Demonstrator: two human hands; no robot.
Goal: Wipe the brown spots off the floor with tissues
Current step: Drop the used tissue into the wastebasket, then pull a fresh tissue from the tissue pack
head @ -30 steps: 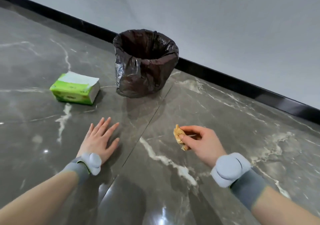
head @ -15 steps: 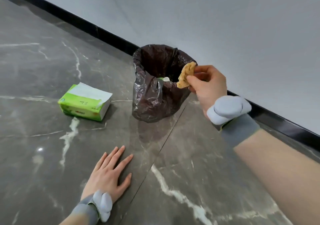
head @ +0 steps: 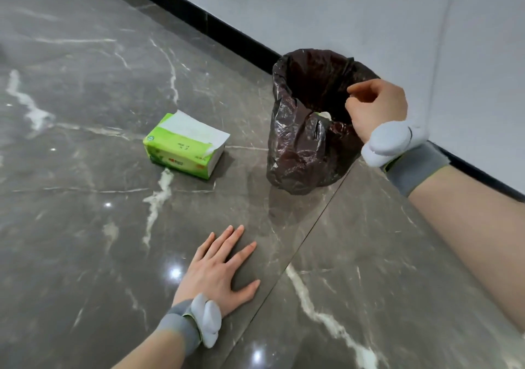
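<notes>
Head view shows the right hand [head: 375, 107] over the mouth of the bin [head: 309, 118], its grip now loosely curled and empty; half a second ago it pinched a brown-stained tissue at the rim, and that wad is gone from the fingers. Something pale shows just inside the black liner, too small to tell what. The left hand [head: 218, 272] stays flat on the dark marble floor [head: 85, 226], fingers spread, pointing toward the bin. The green tissue pack [head: 184, 147] lies on the floor left of the bin, well apart from both hands, its long axis running from near left to far right, white sheets showing at its open top.
</notes>
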